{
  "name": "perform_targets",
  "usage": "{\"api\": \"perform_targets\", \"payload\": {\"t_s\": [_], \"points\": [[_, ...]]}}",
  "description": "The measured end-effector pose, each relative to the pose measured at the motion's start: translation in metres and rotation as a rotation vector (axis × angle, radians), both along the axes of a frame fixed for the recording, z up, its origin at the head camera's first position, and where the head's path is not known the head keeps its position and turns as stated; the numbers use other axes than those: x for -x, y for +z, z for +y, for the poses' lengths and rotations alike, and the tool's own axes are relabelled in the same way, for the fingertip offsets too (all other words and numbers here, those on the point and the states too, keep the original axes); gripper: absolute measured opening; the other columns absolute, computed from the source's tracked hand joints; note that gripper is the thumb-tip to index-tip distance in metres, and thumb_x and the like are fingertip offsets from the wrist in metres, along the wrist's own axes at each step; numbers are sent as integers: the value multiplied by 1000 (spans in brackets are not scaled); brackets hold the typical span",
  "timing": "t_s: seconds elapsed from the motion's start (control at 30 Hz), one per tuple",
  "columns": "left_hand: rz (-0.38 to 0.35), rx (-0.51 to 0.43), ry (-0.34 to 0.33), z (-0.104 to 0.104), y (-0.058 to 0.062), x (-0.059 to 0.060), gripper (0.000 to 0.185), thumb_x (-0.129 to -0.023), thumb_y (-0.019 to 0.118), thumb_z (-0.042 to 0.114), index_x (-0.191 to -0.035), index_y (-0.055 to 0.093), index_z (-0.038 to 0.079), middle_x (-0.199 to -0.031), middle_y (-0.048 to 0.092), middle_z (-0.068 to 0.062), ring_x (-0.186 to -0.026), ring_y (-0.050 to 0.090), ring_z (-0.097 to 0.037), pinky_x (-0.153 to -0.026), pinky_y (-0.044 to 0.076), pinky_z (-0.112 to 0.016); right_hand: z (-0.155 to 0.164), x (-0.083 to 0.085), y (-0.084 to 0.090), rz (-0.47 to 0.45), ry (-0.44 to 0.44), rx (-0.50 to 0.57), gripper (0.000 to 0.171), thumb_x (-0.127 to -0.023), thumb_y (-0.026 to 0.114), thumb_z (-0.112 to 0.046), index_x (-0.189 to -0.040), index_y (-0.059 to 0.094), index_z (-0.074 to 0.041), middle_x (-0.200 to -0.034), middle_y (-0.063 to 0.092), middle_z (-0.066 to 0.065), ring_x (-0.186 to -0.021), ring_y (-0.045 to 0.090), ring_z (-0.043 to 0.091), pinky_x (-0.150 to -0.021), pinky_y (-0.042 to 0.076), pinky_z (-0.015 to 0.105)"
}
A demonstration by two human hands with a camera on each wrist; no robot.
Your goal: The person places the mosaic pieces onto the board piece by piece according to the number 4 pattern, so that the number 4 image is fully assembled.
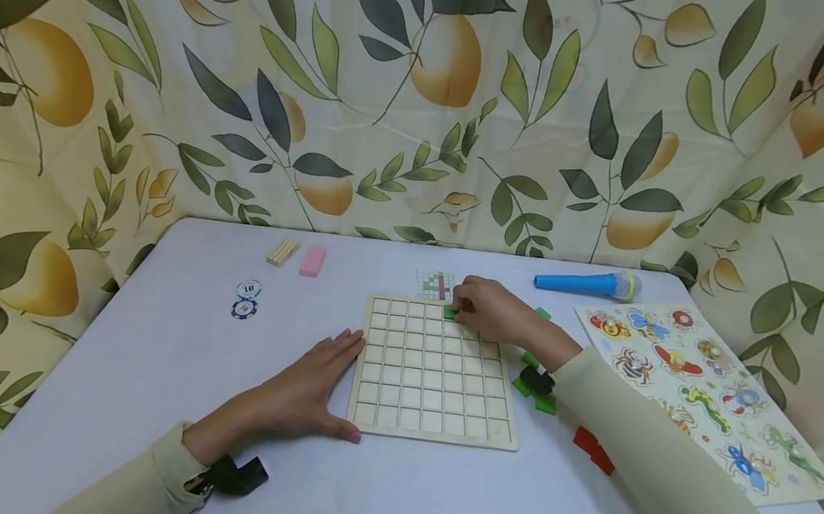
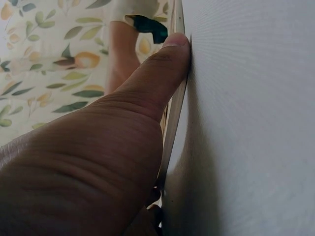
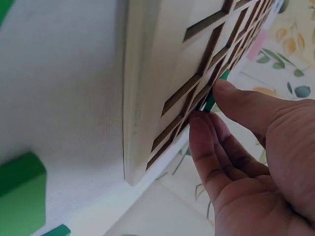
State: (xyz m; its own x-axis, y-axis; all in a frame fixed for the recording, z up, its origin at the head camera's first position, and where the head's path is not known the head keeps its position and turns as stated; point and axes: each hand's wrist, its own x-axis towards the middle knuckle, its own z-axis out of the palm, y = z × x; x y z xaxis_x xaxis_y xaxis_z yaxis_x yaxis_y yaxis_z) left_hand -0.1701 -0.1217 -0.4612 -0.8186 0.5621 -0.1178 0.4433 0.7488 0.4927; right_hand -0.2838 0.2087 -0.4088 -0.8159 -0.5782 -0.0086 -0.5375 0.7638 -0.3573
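The small green tile [image 1: 449, 312] sits in the top row of the wooden grid board [image 1: 438, 369], a little right of the middle, and I pinch it between my right thumb and fingers [image 3: 206, 147]; in the right wrist view only a sliver of its green edge shows between my fingertips and the board's cells. My right hand [image 1: 485, 308] curls over the board's far edge, its sleeve reaching back to the right. The board lies flat on the pale surface [image 1: 144, 363] in front of me, all its other square cells bare. My left hand [image 1: 308, 388] lies flat beside the board's left edge, fingers straight and together, the thumb pressed against the board's near left corner; the left wrist view shows that thumb [image 2: 162, 69] touching the thin wooden rim. Just past the board's far edge lies a small pattern card [image 1: 434, 284] with a coloured grid. Right of the board, partly under my right forearm, lie loose green tiles [image 1: 535, 391], and nearer to me some red tiles [image 1: 591, 448]. Farther right is an insect peg puzzle [image 1: 707, 389], and behind it a blue toy microphone [image 1: 583, 283]. To the far left are stacked poker chips [image 1: 246, 300], a pink block [image 1: 312, 261] and a few wooden sticks [image 1: 282, 251].
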Motion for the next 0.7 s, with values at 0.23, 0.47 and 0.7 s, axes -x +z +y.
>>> {"api": "perform_targets", "payload": {"t_s": [0.23,0.47,0.7], "points": [[-1,8,12,2,1,0,137,-71,92,66,-172,19,8,-182,15,-9,-170,10,-28,-140,13,-49,4,-3,5,6,13,4,6,-100,73,-5,-100,78,-6,-106,70,10,-94,66,20,-84,61,39],[-8,2,-6,2,0,-1,138,-72,91,68,-171,18,6,-181,15,-12,-170,11,-31,-140,13,-51,58,-39,21,49,-303,251,22,-107,64,-10,-127,73,-9,-123,72,10,-111,72,29,-96,62,42],[-20,6,-1,1,-1,0,139,-70,91,69,-172,18,7,-182,14,-10,-170,11,-30,-140,12,-51,98,-82,8,103,-637,494,26,-113,55,-22,-133,67,-11,-127,73,12,-106,69,13,-84,49,-1]]}}
